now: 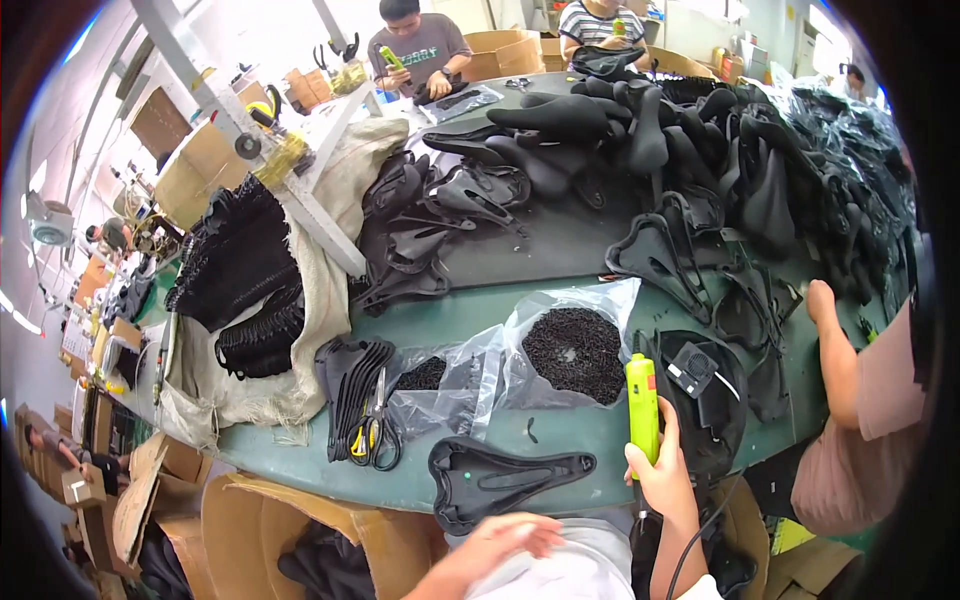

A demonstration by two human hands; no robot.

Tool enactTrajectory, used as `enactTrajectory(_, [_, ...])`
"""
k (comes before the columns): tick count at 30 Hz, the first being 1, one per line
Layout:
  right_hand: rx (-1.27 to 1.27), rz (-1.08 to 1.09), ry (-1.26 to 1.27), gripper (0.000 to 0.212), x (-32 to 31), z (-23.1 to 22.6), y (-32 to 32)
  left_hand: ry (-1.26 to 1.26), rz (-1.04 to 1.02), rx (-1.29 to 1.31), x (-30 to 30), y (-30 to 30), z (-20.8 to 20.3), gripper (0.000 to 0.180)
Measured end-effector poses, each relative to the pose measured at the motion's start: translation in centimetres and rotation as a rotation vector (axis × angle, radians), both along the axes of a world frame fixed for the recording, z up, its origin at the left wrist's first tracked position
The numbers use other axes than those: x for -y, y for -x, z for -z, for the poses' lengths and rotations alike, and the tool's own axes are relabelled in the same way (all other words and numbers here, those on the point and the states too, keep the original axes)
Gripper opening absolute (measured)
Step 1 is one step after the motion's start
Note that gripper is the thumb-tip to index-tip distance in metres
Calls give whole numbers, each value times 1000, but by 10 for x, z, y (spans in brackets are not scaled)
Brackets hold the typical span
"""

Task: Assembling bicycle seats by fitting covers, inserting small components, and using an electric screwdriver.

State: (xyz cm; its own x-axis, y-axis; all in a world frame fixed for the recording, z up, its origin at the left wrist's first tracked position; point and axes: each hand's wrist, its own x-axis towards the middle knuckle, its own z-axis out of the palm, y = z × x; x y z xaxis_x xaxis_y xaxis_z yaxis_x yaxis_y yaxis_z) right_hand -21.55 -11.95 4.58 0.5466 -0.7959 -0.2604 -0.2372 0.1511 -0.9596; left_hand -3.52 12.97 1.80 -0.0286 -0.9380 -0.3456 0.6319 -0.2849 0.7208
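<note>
In my right hand [661, 462] is a bright green electric screwdriver [642, 405], held upright with its tip pointing down and a black cable by my forearm. My left hand [512, 540] hovers over my lap at the table's near edge, fingers stretched out and holding nothing. Just beyond it lies a black bicycle saddle [505, 472], underside up, with a small green dot on it. A plastic bag [575, 350] of small black screw-like pieces lies open behind the saddle. Left of it is a second, flatter bag [425, 378] with fewer pieces.
Scissors [372, 430] with yellow-and-black handles lie against a stack of black covers [350, 370]. A woven sack [330, 330] of black parts stands left. Black saddles [560, 130] pile up at the back. Cardboard boxes [250, 520] line the near edge. A co-worker's arm [832, 350] reaches in from the right.
</note>
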Motion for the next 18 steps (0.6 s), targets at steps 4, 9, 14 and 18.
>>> enactTrajectory(4, [-395, -72, 484, 82, 9, 27, 9, -20, -782, 769, -5, -74, -24, 27])
enactTrajectory(9, [-778, -206, 616, 87, 3, 13, -18, -690, -560, 2007, -26, -141, 17, 52])
enactTrajectory(14, [-899, -278, 705, 99, 0, 21, -27, -867, -586, 1904, -33, -136, 29, 60])
enactTrajectory(18, [-863, -244, 759, 101, 4, 49, 1, -850, -586, 1818, -25, -141, 32, 56])
